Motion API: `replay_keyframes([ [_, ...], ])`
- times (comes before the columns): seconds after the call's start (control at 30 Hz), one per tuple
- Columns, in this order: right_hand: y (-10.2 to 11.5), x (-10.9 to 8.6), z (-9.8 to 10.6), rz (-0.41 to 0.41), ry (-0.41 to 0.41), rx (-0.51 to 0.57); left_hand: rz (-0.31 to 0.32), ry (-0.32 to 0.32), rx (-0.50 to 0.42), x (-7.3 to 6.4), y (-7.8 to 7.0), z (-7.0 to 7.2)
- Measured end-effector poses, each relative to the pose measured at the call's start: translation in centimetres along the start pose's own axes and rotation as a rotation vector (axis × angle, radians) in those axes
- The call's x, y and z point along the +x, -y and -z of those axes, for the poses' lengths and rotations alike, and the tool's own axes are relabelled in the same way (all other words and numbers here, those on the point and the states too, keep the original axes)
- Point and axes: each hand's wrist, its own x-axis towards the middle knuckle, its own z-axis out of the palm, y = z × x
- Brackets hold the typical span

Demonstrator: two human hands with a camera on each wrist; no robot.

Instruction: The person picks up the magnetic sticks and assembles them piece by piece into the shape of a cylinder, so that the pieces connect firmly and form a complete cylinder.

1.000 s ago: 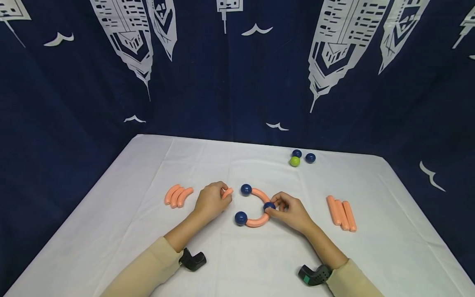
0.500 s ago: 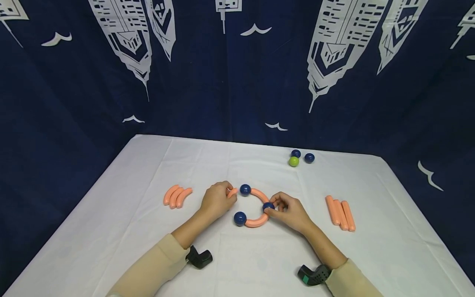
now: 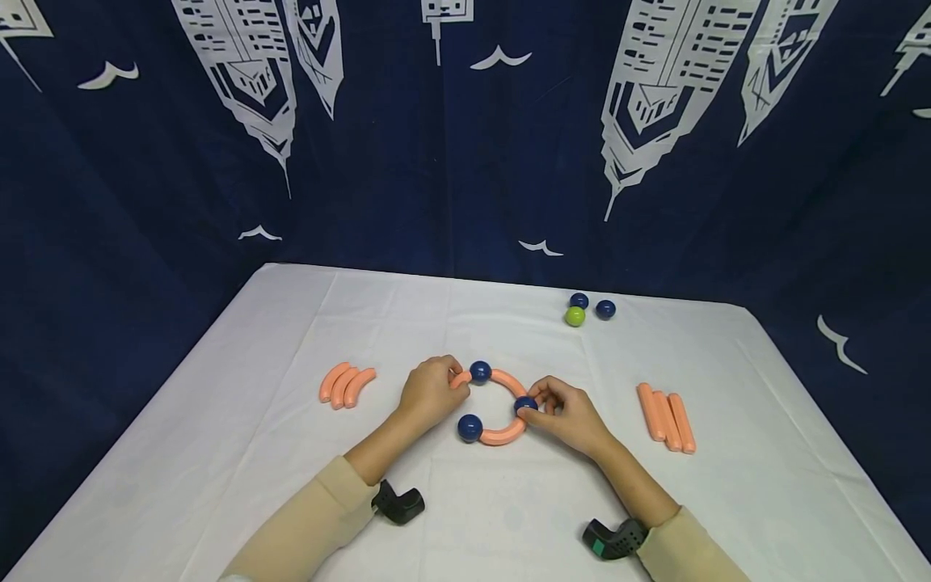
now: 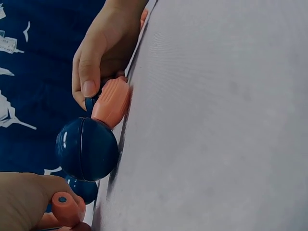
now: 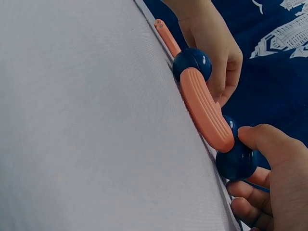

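Note:
Near the table's middle, two curved orange rods point(image 3: 503, 436) and three blue balls form an open arc. My left hand point(image 3: 427, 394) pinches another curved orange rod point(image 3: 461, 378), whose tip meets the upper-left blue ball point(image 3: 480, 372). In the left wrist view this rod point(image 4: 67, 209) shows an end with a small dark disc. With thumb and fingers, my right hand point(image 3: 575, 412) holds the blue ball point(image 3: 525, 406) where the two rods join. The lower-left blue ball point(image 3: 469, 428) rests on the cloth, touched by neither hand.
Several curved orange rods point(image 3: 351, 386) lie together on the left. Straight orange rods point(image 3: 669, 420) lie side by side on the right. Towards the back edge are a green ball point(image 3: 575, 316) and two blue balls point(image 3: 605, 309). White cloth point(image 3: 465, 517) covers the table.
My left hand has moved right with its curved rod, closing the gap to the upper-left blue ball. The right hand keeps its hold on the joining ball.

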Motion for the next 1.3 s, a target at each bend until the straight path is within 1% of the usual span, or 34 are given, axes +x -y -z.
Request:
replay_keyframes([
  [0.27, 0.01, -0.06, -0.04, 0.004, -0.004, -0.003, 0.003, 0.007, -0.020, -0.25, 0.34, -0.32],
  [0.4, 0.01, -0.09, -0.04, 0.002, -0.007, -0.008, 0.005, 0.022, -0.018, -0.41, 0.42, -0.49],
  [0.6, 0.03, -0.11, -0.03, -0.005, -0.007, -0.005, 0.002, 0.034, -0.038, -0.62, 0.55, -0.66],
  [0.93, 0.09, -0.06, 0.04, -0.010, -0.003, -0.002, 0.007, 0.057, -0.008, -0.83, 0.55, -0.88],
  [1.1, 0.06, 0.03, 0.01, -0.016, 0.001, 0.001, 0.009, 0.053, 0.013, -0.89, 0.75, -0.93],
  [1.3, 0.07, 0.02, 0.00, -0.022, -0.001, 0.002, 0.005, 0.045, 0.014, -0.94, 0.88, -0.95],
])
